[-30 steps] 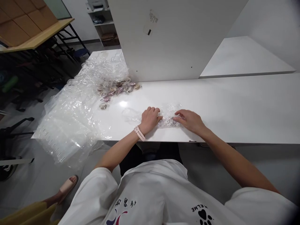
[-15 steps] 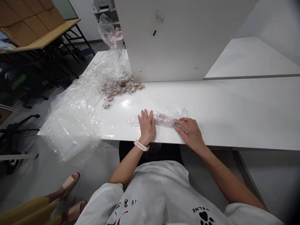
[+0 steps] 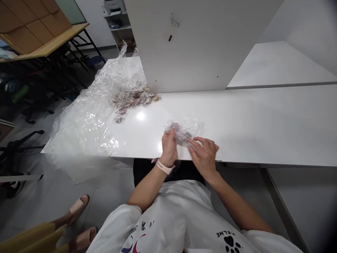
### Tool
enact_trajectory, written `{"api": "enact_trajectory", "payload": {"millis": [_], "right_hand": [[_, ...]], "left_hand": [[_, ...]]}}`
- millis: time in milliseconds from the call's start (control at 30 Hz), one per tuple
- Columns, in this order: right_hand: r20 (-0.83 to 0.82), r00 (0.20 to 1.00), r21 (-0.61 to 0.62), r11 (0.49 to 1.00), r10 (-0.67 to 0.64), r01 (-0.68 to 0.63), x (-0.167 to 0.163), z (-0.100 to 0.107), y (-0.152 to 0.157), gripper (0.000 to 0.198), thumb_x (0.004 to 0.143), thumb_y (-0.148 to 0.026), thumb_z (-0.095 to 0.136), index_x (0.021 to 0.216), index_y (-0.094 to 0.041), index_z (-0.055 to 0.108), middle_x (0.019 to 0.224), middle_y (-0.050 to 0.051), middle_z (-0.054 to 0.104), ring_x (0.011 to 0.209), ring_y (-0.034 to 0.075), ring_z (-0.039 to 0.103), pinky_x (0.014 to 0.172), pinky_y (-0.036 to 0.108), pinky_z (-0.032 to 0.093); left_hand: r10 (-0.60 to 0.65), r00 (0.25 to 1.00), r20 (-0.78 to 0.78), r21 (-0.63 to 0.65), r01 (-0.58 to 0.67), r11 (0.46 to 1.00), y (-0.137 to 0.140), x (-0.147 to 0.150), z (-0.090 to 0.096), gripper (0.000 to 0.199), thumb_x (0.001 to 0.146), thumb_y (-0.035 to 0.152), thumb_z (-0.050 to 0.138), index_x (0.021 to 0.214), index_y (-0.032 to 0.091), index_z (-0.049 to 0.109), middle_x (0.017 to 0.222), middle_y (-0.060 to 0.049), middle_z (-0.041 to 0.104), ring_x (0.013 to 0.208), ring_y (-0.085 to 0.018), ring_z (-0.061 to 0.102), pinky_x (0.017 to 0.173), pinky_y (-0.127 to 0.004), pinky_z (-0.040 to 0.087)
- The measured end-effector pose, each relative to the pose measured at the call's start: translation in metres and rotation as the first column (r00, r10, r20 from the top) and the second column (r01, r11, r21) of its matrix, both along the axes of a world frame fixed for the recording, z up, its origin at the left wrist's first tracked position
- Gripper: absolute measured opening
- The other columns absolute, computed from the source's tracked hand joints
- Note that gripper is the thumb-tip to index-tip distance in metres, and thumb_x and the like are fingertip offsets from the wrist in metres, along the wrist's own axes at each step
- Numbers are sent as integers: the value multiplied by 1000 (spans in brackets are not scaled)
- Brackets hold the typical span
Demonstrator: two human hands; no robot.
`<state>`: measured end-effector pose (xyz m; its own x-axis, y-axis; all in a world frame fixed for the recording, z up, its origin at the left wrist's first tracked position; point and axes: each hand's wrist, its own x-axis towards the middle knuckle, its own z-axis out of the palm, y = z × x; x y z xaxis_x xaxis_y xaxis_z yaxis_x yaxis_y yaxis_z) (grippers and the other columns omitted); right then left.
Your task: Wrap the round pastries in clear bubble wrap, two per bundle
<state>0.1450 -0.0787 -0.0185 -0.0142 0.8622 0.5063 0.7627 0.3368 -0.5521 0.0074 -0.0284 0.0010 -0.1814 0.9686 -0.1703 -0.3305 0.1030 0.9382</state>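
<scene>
Close to the table's front edge lies a crumpled clear plastic bag point(image 3: 194, 123) with small pinkish and dark items inside, their kind too small to tell. My left hand point(image 3: 169, 147) is closed around the bag's left part, thumb on top. At its right part, my right hand point(image 3: 204, 154) pinches the plastic near a dark lump between thumb and fingers. Further left and back is a pile of small wrapped items point(image 3: 134, 98), brownish, pink and gold, beside a large heap of clear plastic bags point(image 3: 86, 119).
A tall white panel point(image 3: 200, 45) stands at the back of the white table point(image 3: 263, 130). The plastic heap hangs over the front left edge. At lower left are another person's feet in sandals point(image 3: 79, 205). Cardboard boxes point(image 3: 34, 24) stand on a wooden table beyond.
My left hand has turned from lying flat to gripping the bag. My right hand has moved left, and the bag is bunched shorter. At the back left, raised plastic has dropped.
</scene>
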Motion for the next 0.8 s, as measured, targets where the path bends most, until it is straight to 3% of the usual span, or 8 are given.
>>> {"api": "enact_trajectory", "payload": {"millis": [133,200,267,333,500,600,667,800], "right_hand": [[-328,944,-251,966,-34,-53,-1,9,-9,43,94,-49,56,132,-30,61,125,12,63,113,29,57,96,50,49],[-627,779,-395,872,-25,-290,0,15,-3,59,94,-63,48,143,-29,49,135,12,59,119,27,59,95,46,53],[-820,570,-398,763,-49,-508,4,21,6,70,92,-73,40,146,-29,43,142,11,56,124,26,59,96,45,55],[-891,449,-356,701,-57,-617,10,26,14,77,87,-79,42,147,-30,43,144,10,55,127,27,58,99,45,54],[-861,507,-406,650,-37,-643,13,31,12,71,77,-63,73,136,-27,57,133,9,65,121,27,62,103,43,52],[-831,557,-410,681,-3,-607,0,32,5,50,80,-50,76,122,-26,67,124,6,70,116,25,65,104,41,51],[-815,579,-379,746,11,-548,-5,32,8,45,80,-48,77,118,-25,70,119,6,72,111,24,67,102,42,52],[-772,613,-318,938,-171,-139,40,28,59,40,75,-43,81,105,-19,73,101,7,75,89,21,71,83,37,58]], "left_hand": [[-76,989,130,151,56,987,0,-12,30,49,91,60,58,120,20,59,131,-9,65,128,-25,57,105,-40,47],[-185,964,192,160,155,975,-9,-12,41,51,88,60,63,121,21,61,131,-10,65,124,-27,60,102,-42,49],[-267,943,197,119,248,961,-18,-11,44,54,84,62,67,116,19,63,121,-11,70,113,-28,66,96,-41,52],[-298,944,140,66,291,954,-25,-11,42,53,80,64,70,107,18,66,104,-9,73,100,-25,68,89,-39,54],[-249,939,-236,70,273,960,-32,-15,34,38,84,56,69,81,18,64,81,-2,65,80,-16,60,74,-30,51],[-62,818,-571,176,197,964,-34,-9,34,29,88,45,69,77,19,61,77,0,57,71,-12,51,65,-26,45],[25,726,-687,234,189,954,-32,-4,36,24,91,42,65,99,20,64,82,0,58,66,-11,49,63,-25,44],[157,615,-773,345,200,917,-5,-26,39,40,98,42,56,132,21,53,103,-6,66,82,-15,61,72,-27,51]]}}
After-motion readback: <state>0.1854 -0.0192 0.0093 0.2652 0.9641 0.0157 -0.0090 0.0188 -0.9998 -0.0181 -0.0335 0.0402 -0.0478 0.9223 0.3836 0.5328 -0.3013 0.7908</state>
